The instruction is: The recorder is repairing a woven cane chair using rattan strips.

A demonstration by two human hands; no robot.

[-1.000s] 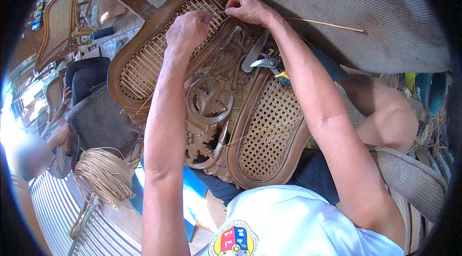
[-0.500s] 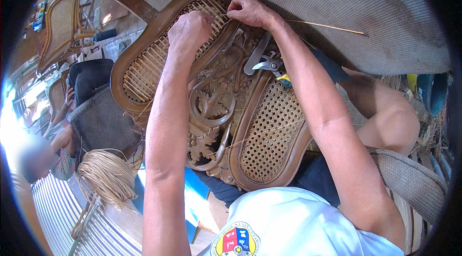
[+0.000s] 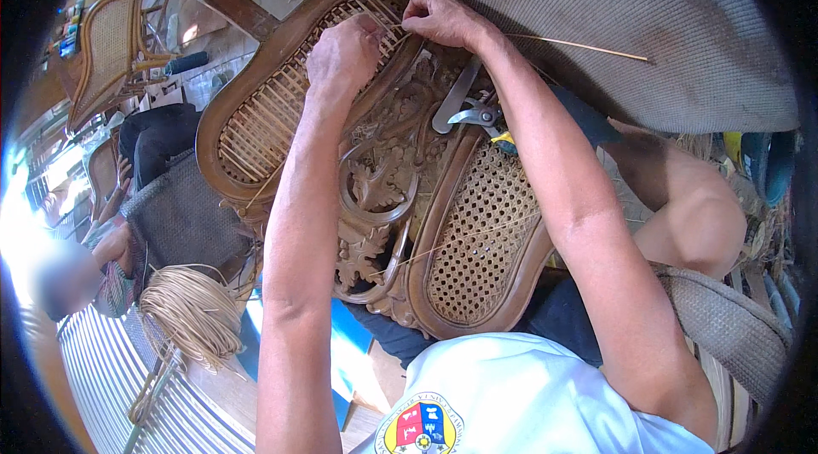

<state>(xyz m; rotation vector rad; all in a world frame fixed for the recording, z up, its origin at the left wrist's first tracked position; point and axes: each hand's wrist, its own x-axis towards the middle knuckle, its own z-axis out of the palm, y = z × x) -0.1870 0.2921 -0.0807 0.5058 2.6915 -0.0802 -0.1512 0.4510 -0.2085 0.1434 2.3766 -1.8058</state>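
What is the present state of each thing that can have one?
Cane strand: nearly straight, right end free
Left hand: fingers curled
Right hand: fingers pinched on the strand
Upper panel: partly woven, gaps between strips
Lower panel: fully woven
Shears: lying, partly hidden
Cane bundle: coiled

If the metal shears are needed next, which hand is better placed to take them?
Probably the right hand: the shears lie beside the right forearm, while the left hand is farther away, over the cane panel.
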